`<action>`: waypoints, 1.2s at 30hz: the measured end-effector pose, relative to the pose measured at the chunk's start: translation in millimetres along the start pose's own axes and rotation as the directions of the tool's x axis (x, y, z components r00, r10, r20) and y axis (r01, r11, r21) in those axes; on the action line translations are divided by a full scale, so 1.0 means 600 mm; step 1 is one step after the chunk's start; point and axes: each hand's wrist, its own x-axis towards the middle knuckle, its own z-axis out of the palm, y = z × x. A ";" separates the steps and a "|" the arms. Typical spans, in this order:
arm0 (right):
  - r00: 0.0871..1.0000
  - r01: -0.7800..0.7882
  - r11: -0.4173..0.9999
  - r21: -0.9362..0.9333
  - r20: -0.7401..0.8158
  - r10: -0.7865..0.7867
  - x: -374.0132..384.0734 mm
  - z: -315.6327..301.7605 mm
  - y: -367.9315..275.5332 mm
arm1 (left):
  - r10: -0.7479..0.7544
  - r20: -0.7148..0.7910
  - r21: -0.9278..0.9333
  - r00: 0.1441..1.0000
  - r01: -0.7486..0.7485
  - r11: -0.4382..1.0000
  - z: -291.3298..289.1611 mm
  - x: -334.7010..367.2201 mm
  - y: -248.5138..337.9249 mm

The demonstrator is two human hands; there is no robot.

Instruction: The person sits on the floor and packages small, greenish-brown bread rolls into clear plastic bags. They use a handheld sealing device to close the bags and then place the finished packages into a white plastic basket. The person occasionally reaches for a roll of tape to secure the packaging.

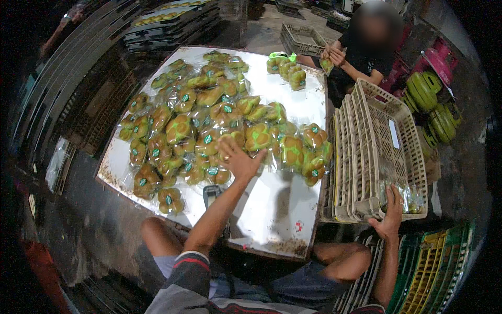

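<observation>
My left hand [239, 160] is open, its fingers spread over clear-wrapped bread buns [208, 139] heaped on a white-topped table [251, 209]. The buns are brown with green patches, and many packs carry a small green label. My right hand [388, 215] is at the near end of a beige plastic crate [361, 206], fingers stretched over the rim and thumb apart. Beside those fingers, wrapped packs [413, 201] lie inside the crate. What is under the right fingers is partly hidden.
A dark handheld device [212, 194] lies at the table's near edge. Across the table, a person [361, 65] holds a wrapped pack. Green gas cylinders [423, 91] stand beyond the crate. Coloured crates [423, 267] are stacked low on the right, and racks of trays [172, 26] stand far left.
</observation>
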 end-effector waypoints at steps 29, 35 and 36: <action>0.989 -0.107 0.994 0.037 -0.094 0.110 -0.003 0.033 0.003 | 0.287 -0.278 -0.191 0.917 -0.345 0.919 -0.260 0.550 -0.204; 0.995 -0.076 0.996 0.044 -0.067 0.079 0.031 0.036 -0.013 | -0.164 0.181 0.093 0.970 0.149 0.985 -0.192 0.619 -0.547; 0.994 -0.081 0.995 0.056 -0.064 0.085 0.033 0.038 -0.017 | -0.116 0.250 -0.076 0.961 0.139 0.987 -0.168 0.607 -0.532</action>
